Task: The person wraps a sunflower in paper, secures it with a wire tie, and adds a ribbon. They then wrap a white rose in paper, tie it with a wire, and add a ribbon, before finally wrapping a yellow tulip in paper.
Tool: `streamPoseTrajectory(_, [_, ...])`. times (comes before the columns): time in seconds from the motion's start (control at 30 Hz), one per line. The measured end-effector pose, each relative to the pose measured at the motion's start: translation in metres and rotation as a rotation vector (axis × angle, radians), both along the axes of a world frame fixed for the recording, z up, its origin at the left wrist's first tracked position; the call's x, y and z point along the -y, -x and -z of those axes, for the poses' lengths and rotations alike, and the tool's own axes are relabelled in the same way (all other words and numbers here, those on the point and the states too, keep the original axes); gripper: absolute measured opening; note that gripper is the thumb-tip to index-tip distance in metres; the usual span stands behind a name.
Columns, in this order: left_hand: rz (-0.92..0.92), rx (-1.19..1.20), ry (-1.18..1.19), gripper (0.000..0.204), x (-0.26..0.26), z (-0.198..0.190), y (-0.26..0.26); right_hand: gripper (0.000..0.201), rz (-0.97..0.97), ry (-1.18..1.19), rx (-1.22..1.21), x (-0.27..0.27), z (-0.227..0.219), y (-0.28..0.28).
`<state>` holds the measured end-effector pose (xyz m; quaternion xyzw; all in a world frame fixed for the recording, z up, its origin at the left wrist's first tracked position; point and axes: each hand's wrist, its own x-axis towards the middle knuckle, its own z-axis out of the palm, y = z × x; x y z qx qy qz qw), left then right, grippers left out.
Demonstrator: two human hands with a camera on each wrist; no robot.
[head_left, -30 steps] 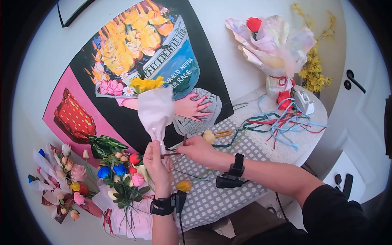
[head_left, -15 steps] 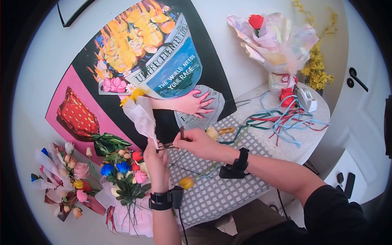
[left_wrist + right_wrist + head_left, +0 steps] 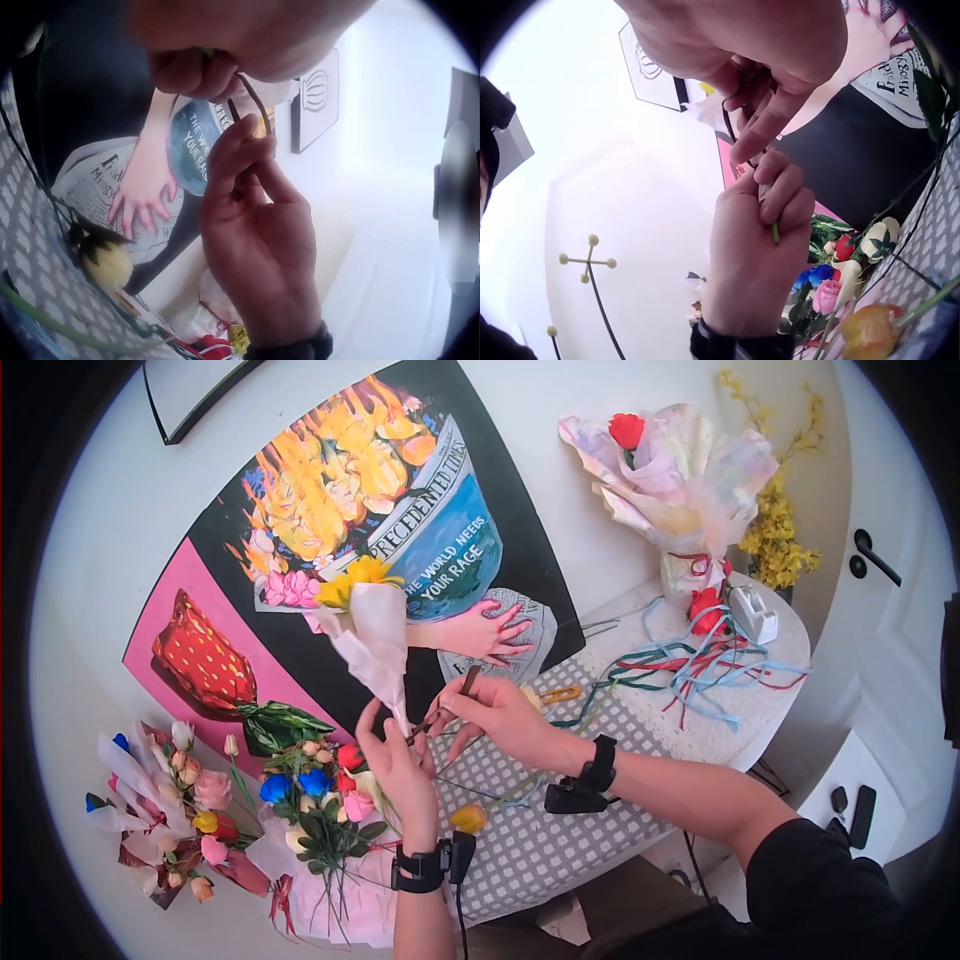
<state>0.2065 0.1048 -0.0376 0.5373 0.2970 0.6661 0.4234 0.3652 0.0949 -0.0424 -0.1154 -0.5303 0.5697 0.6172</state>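
Note:
My left hand (image 3: 405, 785) grips the gathered base of a white paper wrap (image 3: 375, 650) with a yellow flower (image 3: 358, 578) showing at its top. Below the left fingers, in the right wrist view, pokes the cut end of a green stem (image 3: 775, 232). My right hand (image 3: 505, 722) pinches a dark brown ribbon (image 3: 470, 680) close beside the left fingers. In the left wrist view this ribbon (image 3: 257, 97) bends in an arc between the two hands. Fingers hide where it meets the wrap.
A yellow tulip (image 3: 467, 819) lies on the grey patterned cloth (image 3: 530, 850). Loose flowers (image 3: 320, 790) and a wrapped bouquet (image 3: 170, 800) are at left. Tangled ribbons (image 3: 690, 670), a tape dispenser (image 3: 753, 615) and a pale wrapped bouquet (image 3: 690, 490) are at right. A painting (image 3: 400, 510) stands behind.
The wrapped flower leaned left half a second ago and now stands more upright. My right hand's fingers have moved in closer to the left hand, with the ribbon drawn around near the wrap's base.

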Motion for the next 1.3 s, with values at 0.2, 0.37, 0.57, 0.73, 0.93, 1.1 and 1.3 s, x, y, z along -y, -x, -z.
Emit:
streamPoseTrajectory(0.2, [-0.064,0.042,-0.094,0.025,0.03,-0.02,-0.015,0.024,-0.073,0.22,-0.146,-0.003,0.003,0.0])
streamPoseTrajectory(0.37, [0.167,0.09,-0.102,0.017,0.014,-0.004,0.002,0.024,-0.179,0.341,-0.199,-0.003,0.007,0.0])
streamPoseTrajectory(0.57, [0.528,0.208,0.008,0.017,0.013,-0.007,0.008,0.025,-0.192,0.444,-0.188,-0.007,0.011,-0.004])
streamPoseTrajectory(0.73, [0.305,0.067,-0.044,0.019,0.008,-0.004,0.005,0.026,-0.144,0.443,-0.065,-0.006,0.012,-0.004])
streamPoseTrajectory(0.93, [0.035,-0.197,-0.161,0.021,0.03,-0.021,-0.012,0.024,-0.029,0.411,-0.046,-0.002,0.009,0.001])
streamPoseTrajectory(1.1, [0.007,-0.307,-0.127,0.022,0.013,-0.01,0.003,0.02,0.36,0.065,0.199,0.015,-0.01,-0.001])
streamPoseTrajectory(1.3, [0.034,-0.338,-0.234,0.006,0.014,-0.006,0.006,0.018,0.559,-0.143,0.277,0.016,-0.007,0.002])
